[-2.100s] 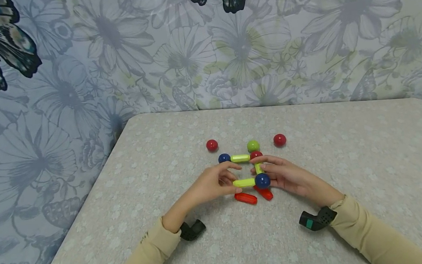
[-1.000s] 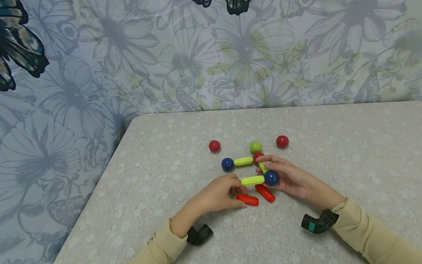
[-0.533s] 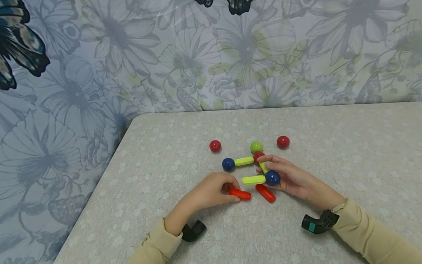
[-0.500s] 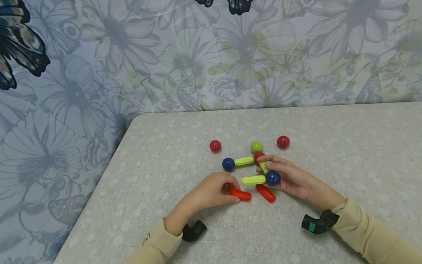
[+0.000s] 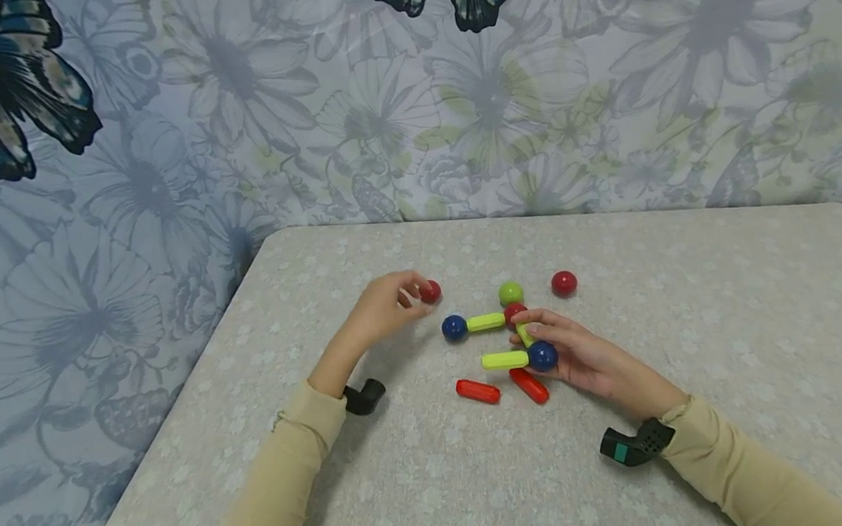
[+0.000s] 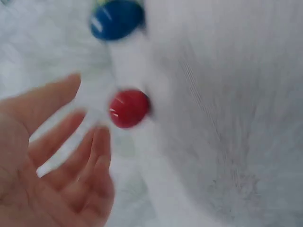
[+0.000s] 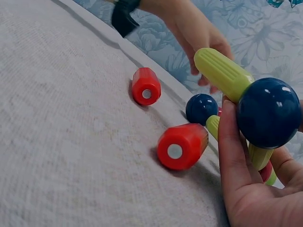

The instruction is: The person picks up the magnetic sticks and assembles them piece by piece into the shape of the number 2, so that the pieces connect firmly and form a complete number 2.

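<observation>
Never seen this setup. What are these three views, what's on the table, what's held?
No robot: a person's two bare hands. The head view is from a camera worn on the head, looking forward and down; each wrist view looks at that hand's work. The right hand holds a construction of yellow-green rods, blue balls and a red ball. The left hand is beside a second red ball; the left wrist view, blurred, shows a gap between fingers and ball. On the table: two red rods, a third red ball, and a green ball by the construction; whether it's attached, I can't tell.
</observation>
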The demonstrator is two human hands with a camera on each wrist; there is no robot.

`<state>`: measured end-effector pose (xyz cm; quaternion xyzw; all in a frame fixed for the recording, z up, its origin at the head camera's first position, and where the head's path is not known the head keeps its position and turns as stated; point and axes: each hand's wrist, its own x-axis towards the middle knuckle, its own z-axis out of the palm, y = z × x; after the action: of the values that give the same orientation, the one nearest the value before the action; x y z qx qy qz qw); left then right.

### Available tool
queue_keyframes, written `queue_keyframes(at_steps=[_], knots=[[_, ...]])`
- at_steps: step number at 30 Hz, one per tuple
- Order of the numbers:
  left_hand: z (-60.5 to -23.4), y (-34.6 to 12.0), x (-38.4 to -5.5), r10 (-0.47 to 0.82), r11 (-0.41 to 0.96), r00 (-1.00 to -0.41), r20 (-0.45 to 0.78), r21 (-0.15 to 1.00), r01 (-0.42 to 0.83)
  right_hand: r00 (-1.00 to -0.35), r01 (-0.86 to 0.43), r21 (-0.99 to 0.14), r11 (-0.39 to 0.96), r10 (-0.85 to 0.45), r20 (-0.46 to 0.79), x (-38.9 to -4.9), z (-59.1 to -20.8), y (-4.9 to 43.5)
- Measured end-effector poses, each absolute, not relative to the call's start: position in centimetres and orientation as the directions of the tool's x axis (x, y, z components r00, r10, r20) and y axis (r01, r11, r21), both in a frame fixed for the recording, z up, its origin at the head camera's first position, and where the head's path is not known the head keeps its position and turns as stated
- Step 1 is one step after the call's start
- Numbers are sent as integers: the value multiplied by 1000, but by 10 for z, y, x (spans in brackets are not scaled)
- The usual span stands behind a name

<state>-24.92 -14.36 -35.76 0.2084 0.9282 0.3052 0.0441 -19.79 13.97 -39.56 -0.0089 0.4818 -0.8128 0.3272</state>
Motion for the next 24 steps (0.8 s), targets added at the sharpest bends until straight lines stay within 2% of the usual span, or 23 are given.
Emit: queue_keyframes(at_steps=[3,7,10,17,21,24], knots=[[-362,-143,-270,322,805,-947,12,523,280,-782,525,-788,-321,-548,-298,-198,-397,141],[-371,-138,-287,324,852,-944,-58,452,264,-779,526,-790,-316,-551,-299,-198,-397,141],[-376,-137,-291,335,846,-941,-54,457,275,-786,519,-794,-315,-541,-299,-198,-397,141],[-376,-148,-274,310,757,-950,19,600,259,-785,520,-798,-306,-540,-304,-198,-397,139],[-367,-154,-250,368,647,-929,39,707,286,-785,519,-798,-306,-539,-304,-198,-395,140],[-363,-153,-231,454,548,-891,20,782,297,-786,521,-795,-311,-538,-304,-198,-395,141]])
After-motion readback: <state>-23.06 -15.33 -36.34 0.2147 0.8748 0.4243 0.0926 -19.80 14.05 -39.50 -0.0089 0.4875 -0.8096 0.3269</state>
